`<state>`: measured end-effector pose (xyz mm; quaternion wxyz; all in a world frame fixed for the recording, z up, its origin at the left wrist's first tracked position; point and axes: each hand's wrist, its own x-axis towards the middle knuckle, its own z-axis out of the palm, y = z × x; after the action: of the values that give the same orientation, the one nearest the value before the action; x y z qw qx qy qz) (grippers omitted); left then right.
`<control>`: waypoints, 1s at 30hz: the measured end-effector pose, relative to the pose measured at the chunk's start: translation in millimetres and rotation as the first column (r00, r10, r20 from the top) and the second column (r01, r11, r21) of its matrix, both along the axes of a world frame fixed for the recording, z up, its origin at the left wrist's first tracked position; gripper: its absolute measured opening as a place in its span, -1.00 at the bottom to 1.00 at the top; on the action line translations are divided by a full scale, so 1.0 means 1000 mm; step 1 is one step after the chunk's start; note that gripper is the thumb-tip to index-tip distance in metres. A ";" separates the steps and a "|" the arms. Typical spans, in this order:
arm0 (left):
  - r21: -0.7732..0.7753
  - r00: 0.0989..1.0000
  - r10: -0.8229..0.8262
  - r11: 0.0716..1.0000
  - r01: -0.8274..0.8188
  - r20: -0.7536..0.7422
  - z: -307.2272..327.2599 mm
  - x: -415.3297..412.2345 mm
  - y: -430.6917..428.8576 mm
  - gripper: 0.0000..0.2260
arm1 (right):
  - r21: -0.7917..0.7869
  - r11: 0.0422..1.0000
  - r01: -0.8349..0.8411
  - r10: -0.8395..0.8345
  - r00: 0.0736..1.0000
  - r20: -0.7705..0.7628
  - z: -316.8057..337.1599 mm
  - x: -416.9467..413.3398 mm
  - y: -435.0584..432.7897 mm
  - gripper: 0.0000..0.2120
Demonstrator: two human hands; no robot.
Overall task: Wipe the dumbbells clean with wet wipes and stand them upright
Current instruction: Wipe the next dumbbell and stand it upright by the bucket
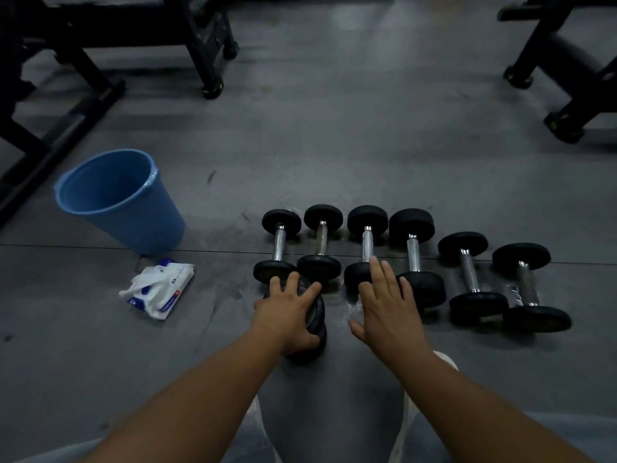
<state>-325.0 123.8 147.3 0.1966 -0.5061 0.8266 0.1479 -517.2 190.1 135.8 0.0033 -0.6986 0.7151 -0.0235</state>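
Both forearms reach forward and down from the bottom of the view, bare, roughly parallel, hands near each other but apart.

Left hand [288,314]: palm down, fingers and thumb curled over the top of the held dumbbell [319,312], clamped on its upper head. Wrist is bent slightly inward.

Right hand [389,305]: flat, palm down, fingers straight and a little spread, thumb out to the side. It holds nothing. Its fingertips lie over the near head of the third dumbbell [367,243]; contact or hover, cannot tell.

Held dumbbell: black round heads, seen nearly end-on, one head above the other, so it sits on end or close to it; the handle is hidden under the hand. It sits on the floor [334,155] just in front of the row, between the person's knees and the first two weights.

Row of dumbbells [414,255]: six lie on their sides, side by side, handles pointing away from the person. Black heads, bright metal handles. The four on the left are packed close together; the two on the right are set a little nearer the person, and the farthest right one looks the largest. Whitish smears show on the floor near the near heads.

Pack of wet wipes [160,290]: on the floor well left of the row, white with blue print, one wipe pulled up loose from the opening.

Blue bucket [147,208]: stands just behind the wipes. Black bench frames [207,38] sit at the far edge. White shoes [445,359] show beneath the right forearm.
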 end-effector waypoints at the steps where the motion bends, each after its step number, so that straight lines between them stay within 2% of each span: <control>1: -0.010 1.000 0.004 1.000 -0.004 -0.001 0.004 0.005 -0.003 -0.06 | -0.013 1.000 -0.019 0.019 1.000 0.004 0.005 0.004 -0.006 -0.50; 6: -0.051 0.996 0.084 0.995 -0.085 -0.020 0.042 0.045 -0.031 -0.07 | -0.098 0.988 -0.120 0.125 0.991 0.048 0.032 0.039 -0.054 -0.50; 13: -0.190 0.969 0.248 0.951 -0.245 -0.005 0.090 0.114 -0.098 -0.11 | -0.111 0.961 -0.253 0.264 0.960 0.098 0.051 0.103 -0.129 -0.45; 16: -0.243 0.968 0.252 0.940 -0.240 0.019 0.083 0.135 -0.128 -0.11 | -0.104 0.953 -0.285 0.295 0.950 0.106 0.046 0.124 -0.164 -0.49; 20: -0.262 0.975 0.219 0.943 -0.204 0.028 0.060 0.145 -0.171 -0.13 | -0.062 0.950 -0.305 0.310 0.945 0.106 0.036 0.142 -0.212 -0.43; 30: -0.186 0.958 0.283 0.940 -0.286 -0.041 0.006 0.145 -0.236 -0.13 | -0.006 0.941 -0.339 0.338 0.934 0.118 0.017 0.147 -0.283 -0.48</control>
<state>-179.5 -112.5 153.1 0.1182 -0.6357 0.7564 0.0985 -369.9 -93.2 152.6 0.0543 -0.8087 0.5828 -0.0586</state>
